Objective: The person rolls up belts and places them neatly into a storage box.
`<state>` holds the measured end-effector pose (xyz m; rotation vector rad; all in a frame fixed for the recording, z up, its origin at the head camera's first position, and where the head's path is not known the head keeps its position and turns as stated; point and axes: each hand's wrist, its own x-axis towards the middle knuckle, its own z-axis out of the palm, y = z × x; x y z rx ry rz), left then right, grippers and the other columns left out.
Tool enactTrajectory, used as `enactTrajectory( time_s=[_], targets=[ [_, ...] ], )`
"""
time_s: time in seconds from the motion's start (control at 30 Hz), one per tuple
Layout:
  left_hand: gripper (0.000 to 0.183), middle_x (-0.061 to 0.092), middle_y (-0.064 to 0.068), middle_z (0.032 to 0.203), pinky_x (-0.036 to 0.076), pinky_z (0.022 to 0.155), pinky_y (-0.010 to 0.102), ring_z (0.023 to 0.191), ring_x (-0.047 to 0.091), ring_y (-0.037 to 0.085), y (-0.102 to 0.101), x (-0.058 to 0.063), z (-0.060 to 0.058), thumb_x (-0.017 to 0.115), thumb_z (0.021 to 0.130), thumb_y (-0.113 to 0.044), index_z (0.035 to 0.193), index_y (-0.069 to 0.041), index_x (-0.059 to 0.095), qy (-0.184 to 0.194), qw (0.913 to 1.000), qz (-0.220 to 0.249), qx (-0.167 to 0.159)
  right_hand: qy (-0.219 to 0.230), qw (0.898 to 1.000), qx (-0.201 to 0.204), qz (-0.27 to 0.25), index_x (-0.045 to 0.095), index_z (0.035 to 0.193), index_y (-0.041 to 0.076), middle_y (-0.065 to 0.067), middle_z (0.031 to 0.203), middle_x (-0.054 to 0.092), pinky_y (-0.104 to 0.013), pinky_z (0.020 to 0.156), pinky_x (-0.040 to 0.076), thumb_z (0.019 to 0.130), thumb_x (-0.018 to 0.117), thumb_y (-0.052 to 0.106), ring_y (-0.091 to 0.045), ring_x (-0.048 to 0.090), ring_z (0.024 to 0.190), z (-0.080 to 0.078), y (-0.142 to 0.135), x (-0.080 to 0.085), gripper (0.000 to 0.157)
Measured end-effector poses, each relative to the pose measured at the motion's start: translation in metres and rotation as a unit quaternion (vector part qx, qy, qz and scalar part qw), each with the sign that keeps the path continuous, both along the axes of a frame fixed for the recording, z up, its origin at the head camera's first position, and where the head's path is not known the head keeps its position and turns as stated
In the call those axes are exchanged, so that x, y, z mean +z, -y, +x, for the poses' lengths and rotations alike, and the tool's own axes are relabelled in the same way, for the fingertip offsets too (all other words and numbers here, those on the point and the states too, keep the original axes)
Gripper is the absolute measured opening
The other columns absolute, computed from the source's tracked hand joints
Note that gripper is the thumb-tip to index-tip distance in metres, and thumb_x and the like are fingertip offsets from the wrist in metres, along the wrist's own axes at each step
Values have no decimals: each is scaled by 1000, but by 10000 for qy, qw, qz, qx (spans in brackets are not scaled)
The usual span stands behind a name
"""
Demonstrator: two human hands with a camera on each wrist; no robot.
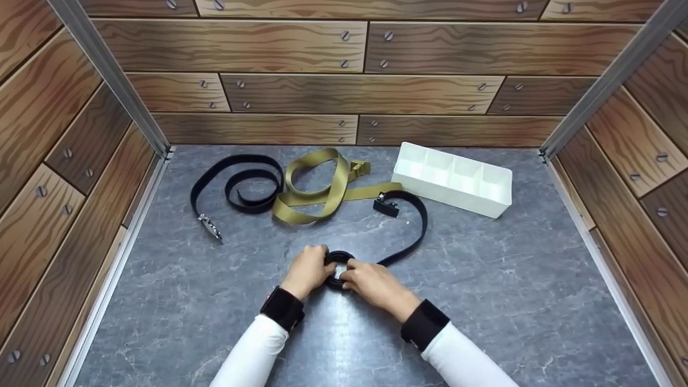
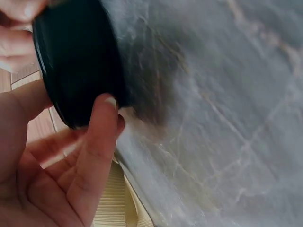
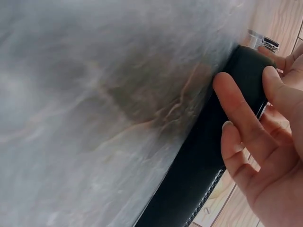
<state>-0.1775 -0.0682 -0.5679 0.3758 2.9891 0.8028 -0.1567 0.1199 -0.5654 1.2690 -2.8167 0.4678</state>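
Note:
A black leather belt point(image 1: 422, 228) lies partly rolled on the grey surface, its loose length curving away to a dark buckle point(image 1: 386, 206). My left hand point(image 1: 307, 270) grips the left side of the coil, thumb inside the ring and fingers along the outside. From the right, my right hand point(image 1: 376, 283) pinches the same coil. The left wrist view shows the coil point(image 2: 78, 61) standing on edge between thumb and fingers. In the right wrist view the belt point(image 3: 189, 165) runs out from the roll, with fingertips against its outer face.
Another black belt point(image 1: 239, 158) with a silver buckle point(image 1: 210, 228) lies loosely curled at the back left. Beside it is an olive webbing belt point(image 1: 338, 185) with a plastic buckle point(image 1: 359, 170). A white divided tray point(image 1: 449, 196) stands at the back right. Wood-patterned walls enclose the surface.

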Motion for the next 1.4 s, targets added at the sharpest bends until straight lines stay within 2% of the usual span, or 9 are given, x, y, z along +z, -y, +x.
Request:
enactTrajectory(
  time_s=[0.17, 0.4, 0.6, 0.73, 0.93, 1.03, 1.17, 1.27, 1.4],
  targets=[
    [20, 65, 16, 73, 50, 58, 46, 65, 64, 34, -1, 2, 5, 75, 79, -17, 74, -4, 60, -56, 9991, 122, 405, -146, 9998, -124, 97, 73, 93, 16, 0, 83, 53, -32, 55, 48, 89, 71, 24, -16, 57, 64, -1, 7, 0, 9],
    [10, 67, 20, 76, 52, 59, 48, 69, 66, 38, -3, 5, 4, 68, 78, -4, 70, -2, 63, -18, 9990, -68, 449, -122, 9999, -72, 63, 72, 100, 17, 1, 93, 55, -33, 59, 51, 91, 69, 22, -17, 60, 69, -2, 4, -3, 10],
    [12, 68, 16, 77, 51, 64, 48, 72, 66, 37, 3, 5, -1, 67, 82, -6, 71, -4, 64, 66, 9992, -366, -119, -138, 9999, -32, 27, 71, 116, 19, 0, 118, 60, -34, 66, 54, 92, 68, 21, -19, 65, 75, -4, -11, -5, 25],
    [14, 68, 14, 78, 51, 65, 48, 74, 67, 36, 8, 5, -5, 67, 86, -9, 73, -7, 64, 33, 9967, -583, -562, -218, 9997, 75, 24, 70, 118, 21, 0, 124, 60, -34, 65, 54, 93, 67, 23, -18, 65, 72, -3, -14, -6, 26],
    [8, 71, 10, 84, 51, 65, 47, 78, 68, 33, 10, 5, -7, 68, 89, -15, 82, -12, 68, -109, 9924, -878, -859, -361, 9989, 284, 77, 71, 104, 23, 5, 102, 59, -31, 59, 50, 90, 69, 26, -15, 59, 67, -1, -8, -7, 15],
    [7, 71, 11, 86, 51, 64, 47, 79, 68, 33, 7, 3, -5, 68, 90, -17, 86, -11, 68, -167, 9945, -740, -729, -439, 9985, 319, 114, 69, 97, 21, 6, 90, 53, -32, 54, 46, 89, 71, 26, -16, 56, 62, 0, -4, -6, 10],
    [12, 69, 13, 84, 51, 64, 46, 77, 67, 34, 4, 0, 0, 70, 88, -19, 89, -8, 64, -49, 9989, -302, -367, -604, 9978, 216, 185, 67, 94, 19, 3, 87, 53, -34, 52, 45, 89, 71, 26, -17, 55, 60, 1, 0, -5, 9],
    [10, 69, 15, 86, 51, 67, 46, 79, 67, 35, 3, 0, 2, 70, 86, -14, 87, -6, 63, 57, 9996, -118, -254, -663, 9975, 187, 182, 68, 96, 18, 3, 89, 53, -33, 52, 46, 90, 70, 26, -17, 56, 60, 1, 0, -6, 10],
    [4, 69, 16, 88, 52, 70, 46, 82, 67, 34, 4, 2, -2, 67, 83, -4, 85, -5, 65, 82, 9992, -151, -362, -745, 9969, 238, 105, 70, 104, 20, 2, 102, 57, -32, 54, 48, 89, 71, 24, -17, 58, 62, -2, -4, -7, 16]
  ],
)
